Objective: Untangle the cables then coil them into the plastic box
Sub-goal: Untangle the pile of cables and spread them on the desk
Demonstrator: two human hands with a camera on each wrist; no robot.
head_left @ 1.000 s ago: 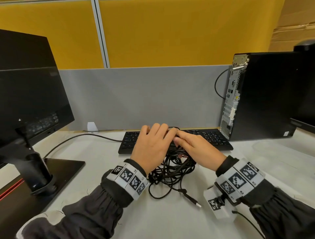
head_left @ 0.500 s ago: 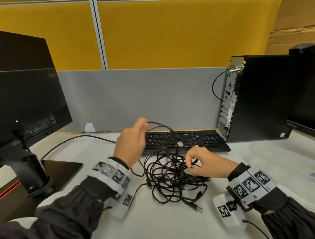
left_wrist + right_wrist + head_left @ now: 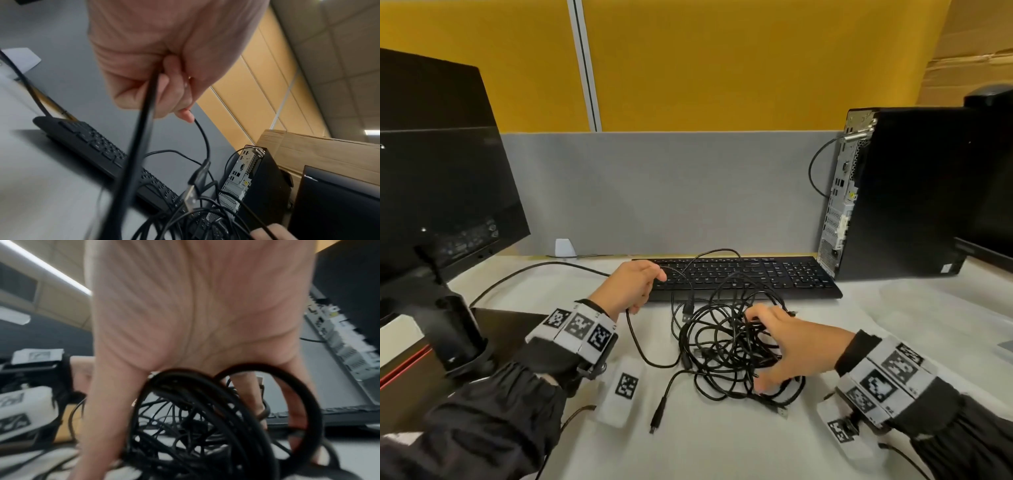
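A tangle of black cables (image 3: 722,346) lies on the white table in front of the keyboard. My left hand (image 3: 650,284) hovers at the keyboard's left end and grips one black cable (image 3: 148,113); a strand leaves the fist and ends in a hanging USB plug (image 3: 191,199). My right hand (image 3: 758,349) claws down over the right side of the tangle, thumb and fingers hooked through its loops (image 3: 195,410). One loose plug end (image 3: 655,419) trails toward me. A faint translucent plastic box (image 3: 935,305) sits at the far right.
A black keyboard (image 3: 774,277) runs behind the tangle. A black PC tower (image 3: 893,192) stands at the right, a monitor (image 3: 431,171) on its stand at the left. A grey and yellow partition closes the back. A white tagged block (image 3: 621,390) lies near my left wrist.
My hands, together over the pile a second ago, have parted. The left has drawn a cable out leftward, the pile has spread, and the right has dropped onto it.
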